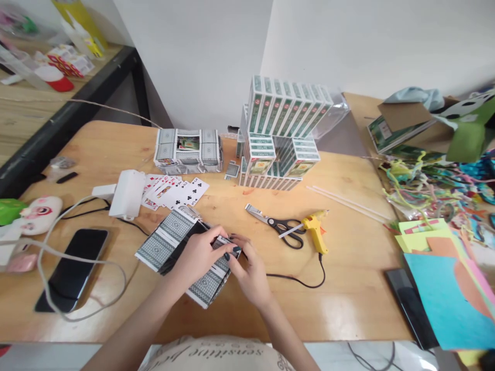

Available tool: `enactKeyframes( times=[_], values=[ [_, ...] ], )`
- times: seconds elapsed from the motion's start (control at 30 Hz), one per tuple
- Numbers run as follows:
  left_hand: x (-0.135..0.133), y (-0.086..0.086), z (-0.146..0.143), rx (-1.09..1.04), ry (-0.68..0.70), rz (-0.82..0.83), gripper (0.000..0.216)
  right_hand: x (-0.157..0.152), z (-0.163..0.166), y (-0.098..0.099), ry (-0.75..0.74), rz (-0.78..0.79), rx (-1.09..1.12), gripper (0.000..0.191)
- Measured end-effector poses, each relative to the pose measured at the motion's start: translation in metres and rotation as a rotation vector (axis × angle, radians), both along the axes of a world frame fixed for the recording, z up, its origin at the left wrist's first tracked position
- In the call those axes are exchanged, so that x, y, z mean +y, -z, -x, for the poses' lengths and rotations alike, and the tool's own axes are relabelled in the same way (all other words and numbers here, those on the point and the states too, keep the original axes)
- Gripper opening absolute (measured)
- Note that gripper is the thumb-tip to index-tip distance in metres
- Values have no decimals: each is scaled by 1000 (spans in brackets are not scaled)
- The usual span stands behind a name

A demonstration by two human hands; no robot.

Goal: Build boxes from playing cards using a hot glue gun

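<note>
A flat panel of joined playing cards, backs patterned grey-green, lies on the wooden table near its front edge. My left hand rests on the panel with its fingers curled over the panel's right part. My right hand meets it from the right, fingertips pinching the panel's upper edge. Both hands grip the same card piece. A fan of face-up playing cards lies just behind the panel.
Scissors and a yellow glue gun with its cord lie to the right. A stack of card boxes and a card-built box stand behind. A phone, white cables and a white adapter lie left; coloured paper right.
</note>
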State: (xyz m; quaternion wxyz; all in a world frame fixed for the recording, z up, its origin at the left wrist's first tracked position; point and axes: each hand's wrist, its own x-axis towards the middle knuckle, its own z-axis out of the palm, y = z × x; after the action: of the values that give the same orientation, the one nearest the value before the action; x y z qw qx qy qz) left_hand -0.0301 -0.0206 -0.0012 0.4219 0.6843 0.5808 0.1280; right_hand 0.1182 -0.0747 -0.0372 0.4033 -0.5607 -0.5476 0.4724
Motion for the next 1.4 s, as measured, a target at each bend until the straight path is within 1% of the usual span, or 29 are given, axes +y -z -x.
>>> enactKeyframes(
  times=[0.13, 0.23, 0.33, 0.43, 0.5, 0.57, 0.63, 0.73, 0.83, 0.97, 1.07, 1.2, 1.3, 1.4],
  values=[
    [0, 2, 0, -8, -6, -5, 25, 1, -1, 9, -15, -23, 54, 23],
    [0, 2, 0, -29, -17, -24, 25, 0, -2, 15, -45, -24, 150, 30],
    [-2, -1, 2, -84, -17, -33, 22, -3, -3, 14, -113, 0, 246, 43],
    [-5, -5, 4, -116, -10, -37, 23, -7, -6, 8, -165, 13, 292, 50],
    [-8, -7, 6, -126, -10, -55, 25, -8, -8, 1, -158, -23, 253, 52],
    [-12, -8, 7, -168, -30, -70, 27, -7, -10, -7, -142, -109, 161, 53],
    [-15, -8, 7, -264, -75, -54, 33, -4, -13, -15, -129, -236, 33, 54],
    [-18, -6, 4, -476, -153, 17, 44, 2, -17, -25, -109, -424, -136, 53],
    [-18, -5, 1, -617, -188, 63, 52, 6, -18, -27, -92, -552, -217, 54],
    [-19, -9, -1, -694, -164, 69, 48, 4, -15, -23, -65, -619, -277, 55],
    [-20, -14, 0, -680, -182, -2, 42, -1, -10, -21, -57, -651, -337, 54],
    [-22, -18, 1, -511, -280, -80, 35, -7, -1, -19, -67, -682, -406, 51],
    [-23, -18, 2, -446, -269, -95, 36, -10, 7, -17, -73, -692, -444, 45],
    [-23, -18, 3, -459, -241, -98, 36, -11, 10, -17, -76, -671, -428, 44]
  ],
)
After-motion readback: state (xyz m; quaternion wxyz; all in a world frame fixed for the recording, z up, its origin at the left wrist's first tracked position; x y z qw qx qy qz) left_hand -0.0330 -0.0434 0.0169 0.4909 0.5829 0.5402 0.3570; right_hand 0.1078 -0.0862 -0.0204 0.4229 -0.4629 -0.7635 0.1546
